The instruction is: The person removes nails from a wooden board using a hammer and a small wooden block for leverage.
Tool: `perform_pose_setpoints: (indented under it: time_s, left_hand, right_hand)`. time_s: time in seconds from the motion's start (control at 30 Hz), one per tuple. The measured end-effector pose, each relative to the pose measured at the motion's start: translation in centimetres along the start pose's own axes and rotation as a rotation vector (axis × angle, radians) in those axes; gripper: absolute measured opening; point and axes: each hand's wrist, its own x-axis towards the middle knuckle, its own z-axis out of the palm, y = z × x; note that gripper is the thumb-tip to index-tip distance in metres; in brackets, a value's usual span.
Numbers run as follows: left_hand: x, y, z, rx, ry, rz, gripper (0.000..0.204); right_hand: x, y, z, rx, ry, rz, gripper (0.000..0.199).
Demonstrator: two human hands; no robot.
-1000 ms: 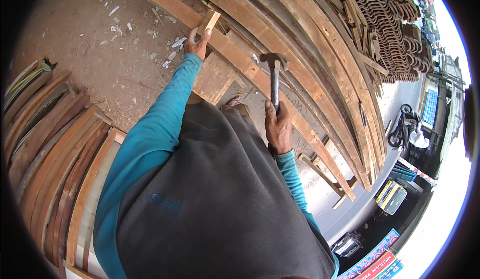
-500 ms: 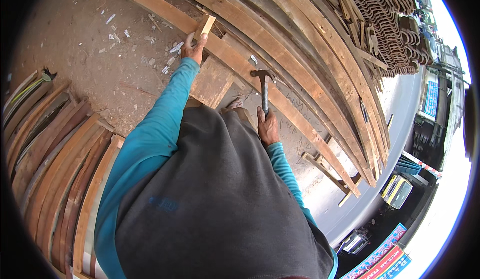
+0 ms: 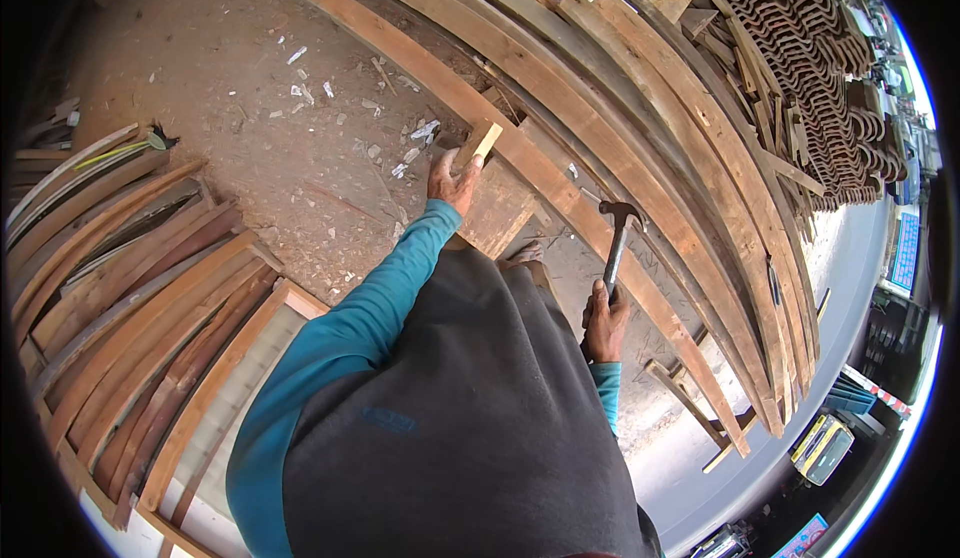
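My left hand (image 3: 454,180) is closed around a short wooden block (image 3: 487,141), its pale end pointing up. The block stands against the near edge of a long wooden plank (image 3: 563,186) that runs diagonally across the view. My right hand (image 3: 606,323) grips the handle of a claw hammer (image 3: 616,248). The hammer is held up to the right of the block, its head seen over the plank's far edge and apart from the block. Under my left hand is a wider wooden piece (image 3: 500,208), partly hidden by my clothing.
Several long boards (image 3: 640,133) lie beyond the plank, with stacked roof tiles (image 3: 800,48) at far right. Wooden frames (image 3: 200,358) lean together at left. White scraps (image 3: 425,130) litter the dirt floor. A road (image 3: 850,258) runs along the right.
The whole view has shifted, so things sit farther right and lower. The hammer now leans more to the right. Less of the block shows in my left hand; both hands keep their hold.
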Motion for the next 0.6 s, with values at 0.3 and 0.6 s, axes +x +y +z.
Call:
perform_pose_setpoints:
  time_s: [0.3, 0.6]
  left_hand:
    - [-4.0, 0.6, -2.0, 0.347, -0.418, 0.403, 0.045]
    - [-5.6, 4.1, 2.0, 0.565, -0.575, 0.578, 0.055]
  right_hand:
    - [1.1, -2.8, -2.0, 0.091, 0.05, 0.054, 0.033]
    - [3.1, -5.1, -12.2, 0.254, 0.03, 0.095, 0.026]
